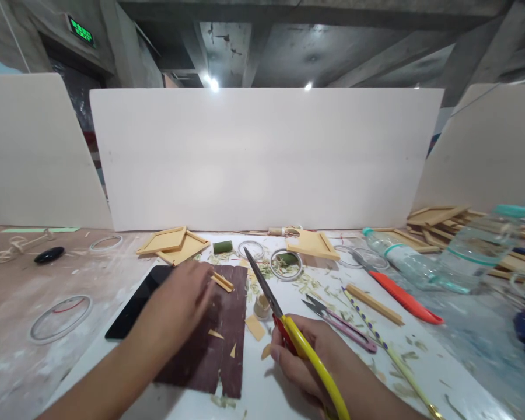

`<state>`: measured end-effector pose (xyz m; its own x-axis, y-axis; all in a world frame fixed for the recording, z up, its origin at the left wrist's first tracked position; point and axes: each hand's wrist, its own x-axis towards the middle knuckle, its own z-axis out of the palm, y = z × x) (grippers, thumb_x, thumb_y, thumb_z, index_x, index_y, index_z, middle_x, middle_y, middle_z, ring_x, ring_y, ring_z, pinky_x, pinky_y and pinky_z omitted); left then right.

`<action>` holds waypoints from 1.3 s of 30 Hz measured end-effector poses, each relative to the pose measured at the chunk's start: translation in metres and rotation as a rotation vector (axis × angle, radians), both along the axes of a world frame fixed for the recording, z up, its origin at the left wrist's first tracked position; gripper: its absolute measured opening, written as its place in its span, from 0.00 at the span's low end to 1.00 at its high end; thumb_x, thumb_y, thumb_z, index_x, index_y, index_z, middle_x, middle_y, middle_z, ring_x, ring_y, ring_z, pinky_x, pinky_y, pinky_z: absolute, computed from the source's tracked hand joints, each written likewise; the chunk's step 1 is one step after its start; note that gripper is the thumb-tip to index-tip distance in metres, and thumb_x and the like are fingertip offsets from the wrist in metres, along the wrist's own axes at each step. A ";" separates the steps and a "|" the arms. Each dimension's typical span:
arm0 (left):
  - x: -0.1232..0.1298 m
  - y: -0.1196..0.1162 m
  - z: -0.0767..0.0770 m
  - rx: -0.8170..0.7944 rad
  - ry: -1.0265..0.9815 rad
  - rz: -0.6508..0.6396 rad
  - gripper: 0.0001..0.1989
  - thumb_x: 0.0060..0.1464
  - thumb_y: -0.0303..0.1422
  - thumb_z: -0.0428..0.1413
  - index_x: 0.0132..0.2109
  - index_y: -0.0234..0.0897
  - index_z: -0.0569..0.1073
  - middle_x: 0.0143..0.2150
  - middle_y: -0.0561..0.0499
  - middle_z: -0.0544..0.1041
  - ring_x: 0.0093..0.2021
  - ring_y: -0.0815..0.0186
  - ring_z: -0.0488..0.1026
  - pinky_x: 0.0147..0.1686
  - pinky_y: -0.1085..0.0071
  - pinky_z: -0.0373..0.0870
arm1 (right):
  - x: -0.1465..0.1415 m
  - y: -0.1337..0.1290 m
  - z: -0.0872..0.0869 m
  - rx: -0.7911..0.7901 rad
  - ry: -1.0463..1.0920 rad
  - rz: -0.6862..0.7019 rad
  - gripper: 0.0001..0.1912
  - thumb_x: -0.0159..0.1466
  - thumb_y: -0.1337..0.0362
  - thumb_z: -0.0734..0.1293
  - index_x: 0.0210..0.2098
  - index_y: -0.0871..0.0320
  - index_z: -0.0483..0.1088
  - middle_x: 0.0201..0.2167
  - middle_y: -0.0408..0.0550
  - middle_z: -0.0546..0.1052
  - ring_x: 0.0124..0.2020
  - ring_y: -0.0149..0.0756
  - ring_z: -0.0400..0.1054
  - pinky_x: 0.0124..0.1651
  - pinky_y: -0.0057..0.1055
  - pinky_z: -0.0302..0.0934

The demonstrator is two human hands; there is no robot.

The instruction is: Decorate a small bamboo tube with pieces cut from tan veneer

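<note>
My right hand (304, 361) grips scissors (269, 291) with yellow and red handles, their blades together and pointing up and away to the left. A small tan scrap (266, 351) shows by its fingertips. My left hand (190, 297), somewhat blurred, is over a dark brown sheet (201, 361) with a torn edge. Its fingers curve down beside a small grooved wooden piece (223, 282); whether they touch it is hidden. Thin tan slivers (216, 334) lie on the sheet. A black tablet-like slab (133, 312) lies partly beneath my left forearm. Between the hands are a small round container (262, 305) and a tan rectangle (255, 328).
Pink-handled snips (345, 326), a wooden stick (374, 304), an orange-red handled knife (405, 296) and a thin green rod (394, 356) lie right. Plastic bottles (476, 251) stand beyond. Wooden frames (161, 240), a green roll (223, 247) and wire rings (286, 265) sit before a white panel (262, 157).
</note>
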<state>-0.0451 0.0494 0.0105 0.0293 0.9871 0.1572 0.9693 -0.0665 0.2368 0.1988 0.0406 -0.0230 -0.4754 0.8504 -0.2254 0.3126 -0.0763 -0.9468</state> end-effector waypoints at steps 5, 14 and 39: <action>0.042 -0.025 -0.011 -0.181 -0.397 -0.339 0.09 0.67 0.40 0.55 0.41 0.45 0.78 0.36 0.58 0.81 0.36 0.69 0.76 0.36 0.79 0.69 | -0.001 0.003 0.006 0.086 -0.039 -0.011 0.09 0.60 0.61 0.69 0.28 0.56 0.64 0.18 0.35 0.62 0.19 0.26 0.53 0.22 0.24 0.47; 0.047 -0.030 -0.020 -0.313 -0.646 -0.351 0.06 0.62 0.32 0.57 0.39 0.39 0.78 0.28 0.58 0.75 0.28 0.71 0.68 0.29 0.78 0.61 | -0.003 0.004 -0.001 0.134 -0.028 0.037 0.09 0.57 0.59 0.67 0.27 0.56 0.63 0.22 0.39 0.63 0.25 0.31 0.55 0.28 0.28 0.49; 0.044 -0.029 -0.034 -0.267 -0.597 -0.347 0.05 0.59 0.29 0.55 0.35 0.38 0.75 0.30 0.56 0.75 0.30 0.69 0.68 0.29 0.77 0.61 | -0.003 0.006 -0.004 0.166 -0.021 0.097 0.21 0.61 0.44 0.67 0.27 0.54 0.60 0.24 0.39 0.60 0.27 0.32 0.53 0.28 0.28 0.49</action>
<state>-0.0006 0.0204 -0.0237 0.3311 0.9436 -0.0002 0.6044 -0.2119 0.7680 0.1963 0.0467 -0.0272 -0.5536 0.8272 -0.0963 0.3303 0.1120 -0.9372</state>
